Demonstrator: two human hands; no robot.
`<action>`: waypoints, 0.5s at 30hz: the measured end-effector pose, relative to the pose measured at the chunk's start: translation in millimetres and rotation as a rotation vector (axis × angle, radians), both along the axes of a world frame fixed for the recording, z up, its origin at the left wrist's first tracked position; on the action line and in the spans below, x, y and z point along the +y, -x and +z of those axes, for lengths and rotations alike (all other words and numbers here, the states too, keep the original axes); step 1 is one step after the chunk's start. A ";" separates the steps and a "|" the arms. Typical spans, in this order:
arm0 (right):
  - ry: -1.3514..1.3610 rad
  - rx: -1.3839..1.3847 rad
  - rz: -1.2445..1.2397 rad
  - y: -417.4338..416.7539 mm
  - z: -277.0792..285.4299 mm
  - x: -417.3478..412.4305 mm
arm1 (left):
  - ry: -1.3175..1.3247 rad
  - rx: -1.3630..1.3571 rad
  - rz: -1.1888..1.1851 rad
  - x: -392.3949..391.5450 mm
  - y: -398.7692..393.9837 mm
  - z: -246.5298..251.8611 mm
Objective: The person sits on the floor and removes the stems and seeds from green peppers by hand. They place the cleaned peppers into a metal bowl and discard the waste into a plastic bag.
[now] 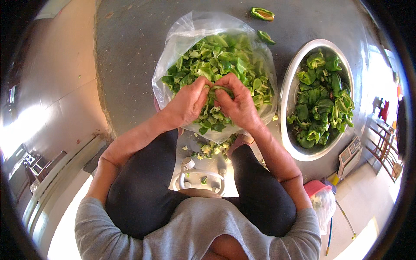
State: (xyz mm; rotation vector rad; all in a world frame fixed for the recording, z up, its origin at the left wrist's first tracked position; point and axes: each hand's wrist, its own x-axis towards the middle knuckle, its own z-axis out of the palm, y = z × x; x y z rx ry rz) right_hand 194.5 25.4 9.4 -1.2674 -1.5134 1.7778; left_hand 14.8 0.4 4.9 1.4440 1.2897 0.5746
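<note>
Over a clear plastic bag (pixel 182 35) filled with torn green pepper pieces (pixel 208 48), both hands come together. My left hand (pixel 191 102) pinches one end of a piece of green pepper (pixel 224 88) between thumb and fingers. The other end is gripped by my right hand (pixel 237 100), close beside the left. A large oval-looking steel basin (pixel 289 143) to the right holds halved or opened green peppers (pixel 321 104). Two pepper halves lie on the grey surface past the bag, one (pixel 262 14) farther off and one (pixel 266 37) nearer the bag.
Pepper cores and scraps (pixel 211 150) lie on the floor between the feet, by a white metal frame (pixel 199 175). A scale (pixel 349 156) stands beyond the basin, with a pink tub (pixel 315 188) nearer. The raised grey surface ends in a rough edge (pixel 99 81) at left.
</note>
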 end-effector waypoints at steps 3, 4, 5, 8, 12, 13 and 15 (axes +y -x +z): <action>0.301 0.218 -0.009 -8.9 -1.0 10.2 | 0.411 -0.428 0.142 -0.8 5.3 -0.9; 0.311 0.250 -0.011 -14.2 -3.0 14.8 | 0.458 -0.490 0.250 4.2 5.5 3.5; 0.346 0.216 -0.030 -23.6 -5.4 20.7 | 0.477 -0.670 0.356 6.4 10.9 -2.3; -0.276 -0.149 0.273 -40.2 1.5 52.3 | 0.234 -0.124 0.163 18.4 25.1 -1.1; -0.806 -0.783 0.045 -69.8 -51.0 137.7 | -0.421 0.235 0.096 26.8 25.9 -30.7; -0.795 -0.959 -0.023 -79.1 -77.2 157.3 | -0.335 0.213 0.141 26.9 17.4 -17.4; -0.666 -1.185 0.031 -91.6 -127.4 180.6 | -0.184 0.145 0.184 28.2 14.6 -9.4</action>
